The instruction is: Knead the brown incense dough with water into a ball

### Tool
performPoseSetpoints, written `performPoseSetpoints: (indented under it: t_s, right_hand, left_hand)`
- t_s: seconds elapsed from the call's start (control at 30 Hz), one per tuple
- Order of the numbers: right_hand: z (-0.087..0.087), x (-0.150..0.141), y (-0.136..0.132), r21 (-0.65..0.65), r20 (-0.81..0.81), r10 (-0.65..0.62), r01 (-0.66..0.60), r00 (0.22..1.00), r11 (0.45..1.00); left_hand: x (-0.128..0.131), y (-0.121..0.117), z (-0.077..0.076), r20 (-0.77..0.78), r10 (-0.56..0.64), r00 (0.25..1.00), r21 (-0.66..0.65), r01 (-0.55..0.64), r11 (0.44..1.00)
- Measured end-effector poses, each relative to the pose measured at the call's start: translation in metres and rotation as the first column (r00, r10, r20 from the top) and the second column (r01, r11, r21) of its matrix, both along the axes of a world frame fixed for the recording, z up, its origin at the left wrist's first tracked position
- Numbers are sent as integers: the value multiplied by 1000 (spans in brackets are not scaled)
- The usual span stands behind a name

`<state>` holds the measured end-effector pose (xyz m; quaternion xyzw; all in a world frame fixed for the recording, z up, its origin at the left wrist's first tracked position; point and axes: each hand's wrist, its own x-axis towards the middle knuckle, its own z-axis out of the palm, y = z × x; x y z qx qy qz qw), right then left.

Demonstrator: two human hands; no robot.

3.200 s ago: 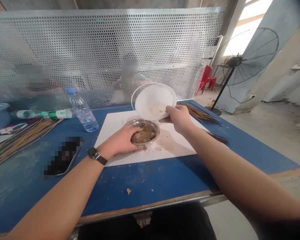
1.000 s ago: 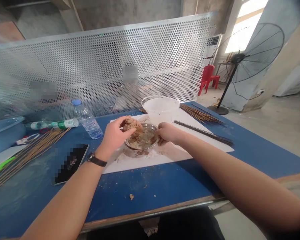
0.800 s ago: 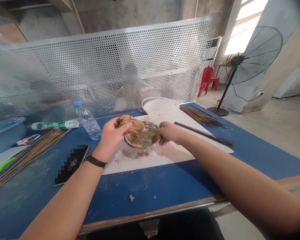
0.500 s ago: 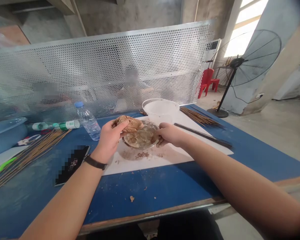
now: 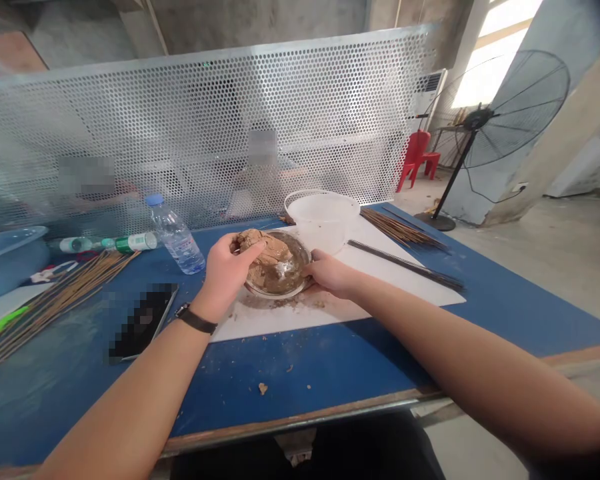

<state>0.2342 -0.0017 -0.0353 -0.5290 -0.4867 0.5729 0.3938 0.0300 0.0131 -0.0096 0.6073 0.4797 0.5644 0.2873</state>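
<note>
A lump of brown, clay-like dough (image 5: 263,248) is gripped in my left hand (image 5: 229,270), thumb on top, over the left side of a shiny metal bowl (image 5: 296,277). My right hand (image 5: 327,272) pinches the bowl's right rim, tilting it a little. Brown, wet-looking residue coats the bowl's inside. Below it lies a white board (image 5: 260,320) scattered with brown crumbs. Fingers on the far side of the lump are hidden. A black band circles my left wrist.
Behind the bowl stands a white plastic bucket (image 5: 323,220). Thin brown sticks (image 5: 400,230) and dark rods (image 5: 405,263) lie at right. On the left are a water bottle (image 5: 177,237), a phone (image 5: 145,323), more sticks (image 5: 55,310) and a blue basin (image 5: 13,260). A perforated metal screen (image 5: 205,133) borders the table.
The bowl has shifted slightly left under the lump and tips more to the left. My right hand has moved with it. Both hands keep their hold.
</note>
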Motion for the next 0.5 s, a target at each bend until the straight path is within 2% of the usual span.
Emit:
performPoseSetpoints:
  t_s: [0.1,0.27,0.37,0.5]
  right_hand:
    - [6,2,-1,22,11,9,-9,1000,1000]
    - [29,9,-7,50,26,-1,0,1000,999]
    - [48,15,-11,68,24,-23,21,999,997]
    - [75,25,-14,115,5,-67,66,998,991]
  left_hand:
    - [2,-3,9,193,-29,981,-30,36,999]
    - [-9,-6,33,452,-157,878,28,161,986]
    - [-18,-3,44,570,-104,815,11,119,993]
    - [-22,-1,53,714,22,700,-94,65,993]
